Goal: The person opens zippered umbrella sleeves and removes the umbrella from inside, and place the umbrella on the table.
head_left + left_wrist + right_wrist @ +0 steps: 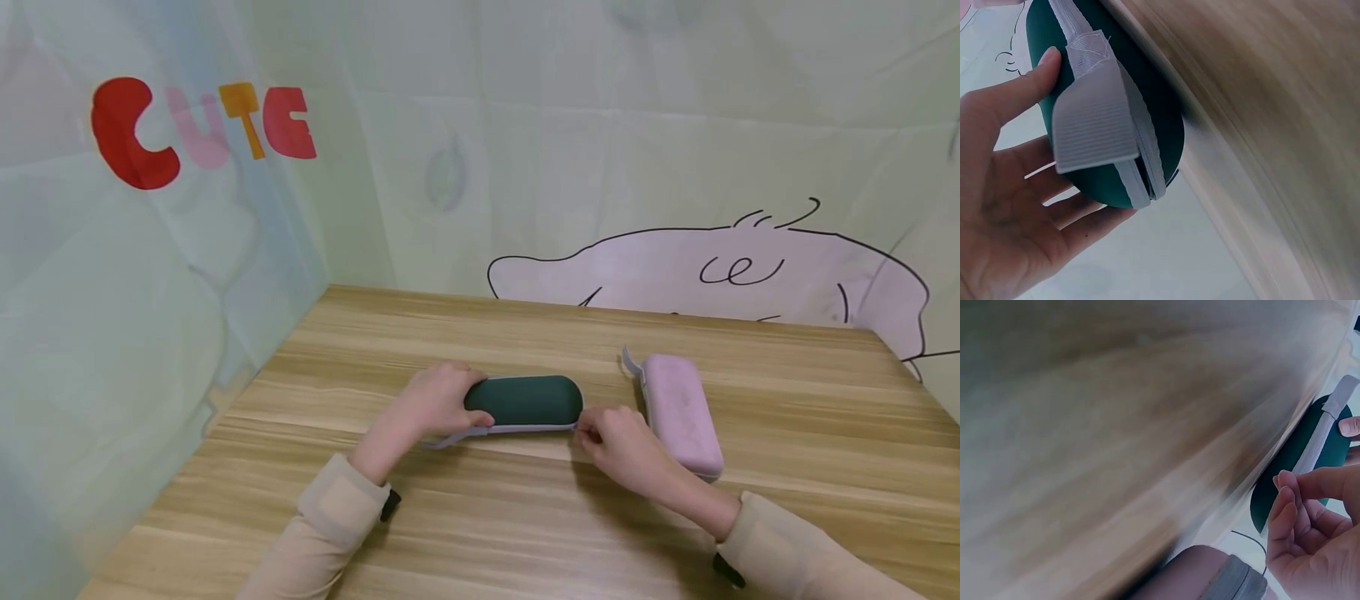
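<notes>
A dark green zip case (525, 400) with rounded ends and a pale grey zip lies on the wooden table. My left hand (441, 398) grips its left end, thumb on the near side and fingers round the far side. In the left wrist view, a grey fabric strap (1094, 122) hangs from that end, and the zip tapes (1141, 169) stand slightly apart there. At the case's right end, my right hand (626, 442) pinches the zip's pull between thumb and forefinger. The pull itself is mostly hidden by the fingertips.
A pink case (681, 412) with a pale strap (632, 361) lies just right of my right hand, on the table (525, 517). A printed cloth backdrop (420, 150) rises behind the table and along its left side.
</notes>
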Available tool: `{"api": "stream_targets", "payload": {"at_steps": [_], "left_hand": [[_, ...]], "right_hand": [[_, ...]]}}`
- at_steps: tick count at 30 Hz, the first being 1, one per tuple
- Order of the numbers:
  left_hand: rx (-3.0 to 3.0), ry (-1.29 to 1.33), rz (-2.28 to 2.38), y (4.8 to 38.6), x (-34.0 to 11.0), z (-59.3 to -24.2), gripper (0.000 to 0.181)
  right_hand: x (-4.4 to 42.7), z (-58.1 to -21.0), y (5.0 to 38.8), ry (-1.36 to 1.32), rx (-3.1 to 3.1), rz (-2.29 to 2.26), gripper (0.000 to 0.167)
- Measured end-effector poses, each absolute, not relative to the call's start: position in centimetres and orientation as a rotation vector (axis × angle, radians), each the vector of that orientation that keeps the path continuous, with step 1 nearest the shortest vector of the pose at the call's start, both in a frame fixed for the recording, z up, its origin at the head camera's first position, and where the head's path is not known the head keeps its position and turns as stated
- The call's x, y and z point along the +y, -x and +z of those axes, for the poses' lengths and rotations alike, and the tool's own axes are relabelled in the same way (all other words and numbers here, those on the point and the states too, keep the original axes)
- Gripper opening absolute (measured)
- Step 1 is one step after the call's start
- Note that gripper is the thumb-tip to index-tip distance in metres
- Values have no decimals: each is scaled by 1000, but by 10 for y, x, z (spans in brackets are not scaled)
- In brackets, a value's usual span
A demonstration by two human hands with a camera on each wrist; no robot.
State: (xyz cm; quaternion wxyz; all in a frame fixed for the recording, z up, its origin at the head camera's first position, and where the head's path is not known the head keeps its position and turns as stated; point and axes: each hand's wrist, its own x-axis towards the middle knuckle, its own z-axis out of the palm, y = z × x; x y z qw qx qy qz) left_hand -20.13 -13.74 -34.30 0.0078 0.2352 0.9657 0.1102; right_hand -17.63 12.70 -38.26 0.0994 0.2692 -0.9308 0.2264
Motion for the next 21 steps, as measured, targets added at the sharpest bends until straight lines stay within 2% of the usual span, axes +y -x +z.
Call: {"api": "stream_targets", "payload": {"at_steps": [21], "left_hand": [[3019, -703, 326, 202, -136, -343, 56]], "right_hand": [[120, -382, 171, -828, -2763, 666, 12]]}}
